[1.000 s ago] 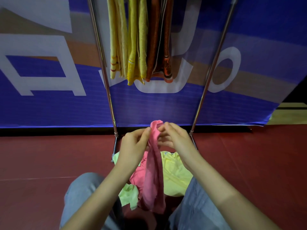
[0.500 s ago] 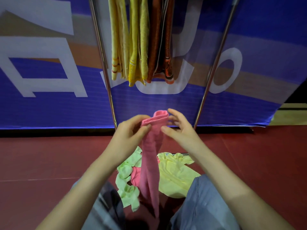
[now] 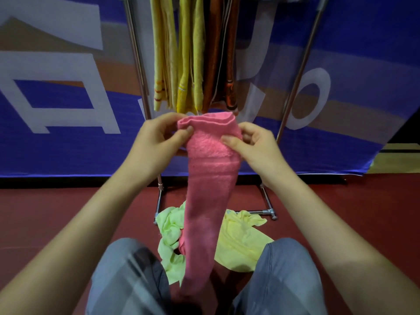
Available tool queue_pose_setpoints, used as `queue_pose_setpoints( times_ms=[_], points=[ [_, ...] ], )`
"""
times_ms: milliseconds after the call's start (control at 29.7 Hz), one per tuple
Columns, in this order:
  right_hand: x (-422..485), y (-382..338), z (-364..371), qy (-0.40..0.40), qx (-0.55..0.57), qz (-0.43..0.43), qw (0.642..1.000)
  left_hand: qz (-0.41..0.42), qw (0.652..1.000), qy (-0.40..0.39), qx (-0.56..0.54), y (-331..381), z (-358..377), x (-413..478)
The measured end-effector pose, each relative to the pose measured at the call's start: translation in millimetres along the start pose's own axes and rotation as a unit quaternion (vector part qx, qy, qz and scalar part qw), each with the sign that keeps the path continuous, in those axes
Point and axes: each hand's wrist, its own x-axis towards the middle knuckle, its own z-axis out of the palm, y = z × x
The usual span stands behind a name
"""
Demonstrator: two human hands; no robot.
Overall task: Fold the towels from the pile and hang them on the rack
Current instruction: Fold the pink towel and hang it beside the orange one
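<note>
Arms reaching forward, left grip (image 3: 156,139) pinching, right grip (image 3: 254,148) pinching

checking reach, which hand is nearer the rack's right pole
Right. The right hand grips the pink towel just left of that pole; the left hand grips it farther left.

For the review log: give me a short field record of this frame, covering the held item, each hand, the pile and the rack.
held: pink towel, folded narrow, hanging down from both hands
left hand: pinches the towel's top left edge
right hand: pinches its top right edge
pile: green towel and yellow towel, crumpled on the floor
rack: hung yellow towels and orange towels
</note>
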Motion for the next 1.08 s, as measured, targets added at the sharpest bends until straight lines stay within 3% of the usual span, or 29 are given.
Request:
queue_pose_setpoints(
  times_ms=[169, 303, 404, 573, 843, 1078],
  points=[
    [-9.6, 3.5, 1.2, -0.050, 0.052, 0.025, 0.997, -0.006, 1.000, 0.003, 0.003, 3.5, -4.1, -1.4],
    [-16.5, 13.0, 2.3, -0.049, 0.069, 0.063, 0.994, -0.056, 0.996, -0.066, 0.022, -1.9, -6.0, -6.3],
    [-19.7, 15.8, 7.7, -0.065, 0.085, 0.070, 0.992, -0.111, 0.980, -0.139, 0.088, -4.5, -8.4, -5.1],
    [-20.1, 20.1, 15.0, -0.095, 0.078, 0.065, 0.990, -0.089, 0.961, -0.179, 0.192, 7.3, -1.3, 0.1],
    [-35.5, 48.7, 20.0, -0.128, 0.152, 0.127, 0.972, 0.010, 0.966, -0.113, 0.230, 23.8, 2.1, 5.4],
    [-65.0, 103.5, 26.0, -0.196, 0.052, 0.246, 0.948, 0.076, 0.972, -0.001, 0.224, 43.8, -16.4, 25.5]
  ],
)
